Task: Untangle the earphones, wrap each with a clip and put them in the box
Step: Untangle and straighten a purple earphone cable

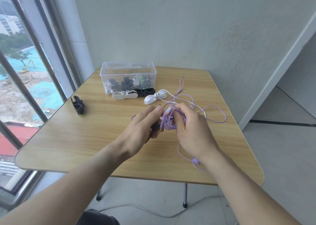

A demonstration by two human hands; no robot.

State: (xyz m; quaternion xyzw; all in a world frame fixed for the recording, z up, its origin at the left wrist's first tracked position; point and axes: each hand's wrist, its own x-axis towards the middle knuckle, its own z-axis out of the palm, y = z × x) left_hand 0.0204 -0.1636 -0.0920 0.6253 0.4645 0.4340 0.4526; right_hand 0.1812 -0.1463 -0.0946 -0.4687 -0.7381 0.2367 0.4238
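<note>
While both hands grip purple earphones [168,120], left hand [145,123] hides dark clip, right hand [191,130] covers coil.

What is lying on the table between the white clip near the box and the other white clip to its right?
In the head view, a black clip lies between the white clip by the box and the right white clip.

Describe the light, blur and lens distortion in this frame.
Head view: soft daylight comes from the window on the left, with faint shadows under the clips and a pale sheen along the table edge; the left hand is motion-blurred at the fingertips, the right hand and purple earphones sharper; the wide-angle lens bows the window frame and table edges.
</note>
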